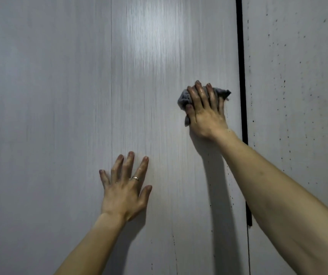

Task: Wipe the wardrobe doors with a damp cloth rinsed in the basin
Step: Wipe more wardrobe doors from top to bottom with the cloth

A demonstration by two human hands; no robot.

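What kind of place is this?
Probably a room in a home, right up close to a wardrobe: a pale wood-grain door, a dark gap beside it, and the right hand pressing a grey cloth on it.

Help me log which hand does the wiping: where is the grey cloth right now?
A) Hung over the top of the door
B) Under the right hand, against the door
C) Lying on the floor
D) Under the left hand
B: the right hand presses the bunched grey cloth against the door, while the left hand lies flat on the door with nothing under it.
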